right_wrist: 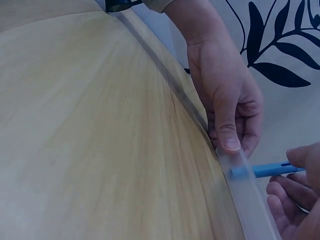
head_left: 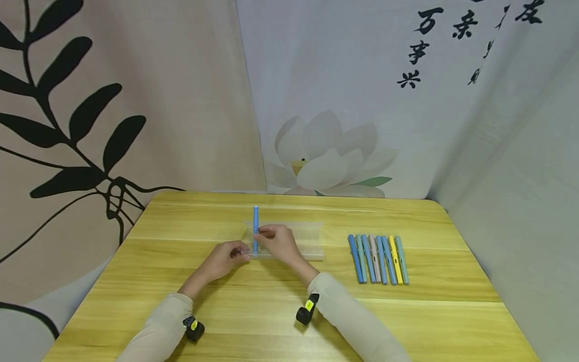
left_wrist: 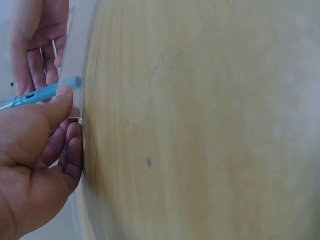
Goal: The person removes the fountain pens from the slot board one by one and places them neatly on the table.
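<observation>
A blue pen (head_left: 256, 215) stands at the left end of a clear plastic case (head_left: 309, 241), its long side toward me. My right hand (head_left: 279, 243) pinches the pen between thumb and fingers. The pen's lower end shows through the case's translucent near strip (right_wrist: 252, 205) in the right wrist view. My left hand (head_left: 227, 258) grips the case's near left corner, thumb on the strip. In the left wrist view, the pen (left_wrist: 47, 92) overlaps the left thumb tip, with the right hand (left_wrist: 40, 40) beyond it.
To the right of the case lies a row of several pens on the wooden table (head_left: 253, 322), among them a yellow pen (head_left: 395, 260) and a pinkish-grey pen (head_left: 374, 258). Printed curtains (head_left: 203, 100) hang behind the table's far edge and along its right side.
</observation>
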Motion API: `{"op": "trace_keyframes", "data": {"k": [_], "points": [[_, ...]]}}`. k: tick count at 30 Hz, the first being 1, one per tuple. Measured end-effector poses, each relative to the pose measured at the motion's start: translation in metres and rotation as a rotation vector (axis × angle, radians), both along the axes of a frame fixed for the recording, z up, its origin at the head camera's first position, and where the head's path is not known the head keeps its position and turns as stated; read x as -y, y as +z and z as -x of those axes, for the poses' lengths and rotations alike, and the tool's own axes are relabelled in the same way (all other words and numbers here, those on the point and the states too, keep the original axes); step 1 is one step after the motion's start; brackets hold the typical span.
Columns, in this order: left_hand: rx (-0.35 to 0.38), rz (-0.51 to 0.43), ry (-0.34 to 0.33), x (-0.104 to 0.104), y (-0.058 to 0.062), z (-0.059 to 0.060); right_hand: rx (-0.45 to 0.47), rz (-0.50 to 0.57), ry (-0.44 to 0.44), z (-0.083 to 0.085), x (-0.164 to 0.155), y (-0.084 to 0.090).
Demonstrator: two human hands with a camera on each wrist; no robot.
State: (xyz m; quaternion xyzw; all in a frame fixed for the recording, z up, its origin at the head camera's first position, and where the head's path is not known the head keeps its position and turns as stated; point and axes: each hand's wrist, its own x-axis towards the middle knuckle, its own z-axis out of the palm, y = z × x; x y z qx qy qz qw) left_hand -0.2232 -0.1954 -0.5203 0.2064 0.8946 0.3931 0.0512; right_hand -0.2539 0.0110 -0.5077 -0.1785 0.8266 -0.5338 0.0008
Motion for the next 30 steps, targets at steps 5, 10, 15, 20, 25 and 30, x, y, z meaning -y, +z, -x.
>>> {"op": "trace_keyframes", "data": {"k": [5, 10, 15, 20, 25, 30], "points": [[0.013, -0.007, -0.003, 0.0, 0.0, 0.001, 0.018, 0.007, -0.017, 0.001, 0.004, 0.0], [0.025, -0.015, 0.002, -0.001, 0.001, 0.0, 0.01, 0.008, -0.033, 0.003, 0.007, -0.002], [0.024, -0.013, 0.003, 0.0, 0.0, 0.0, 0.012, 0.008, -0.04, 0.003, 0.006, -0.002], [0.009, -0.008, 0.003, 0.0, -0.001, 0.001, 0.009, 0.016, -0.044, 0.002, 0.003, -0.001], [0.003, -0.013, 0.002, 0.0, -0.002, 0.001, -0.018, 0.03, -0.05, 0.0, 0.0, 0.004], [0.011, 0.001, 0.023, -0.001, -0.002, 0.001, -0.043, 0.068, -0.046, -0.003, -0.005, 0.012]]}}
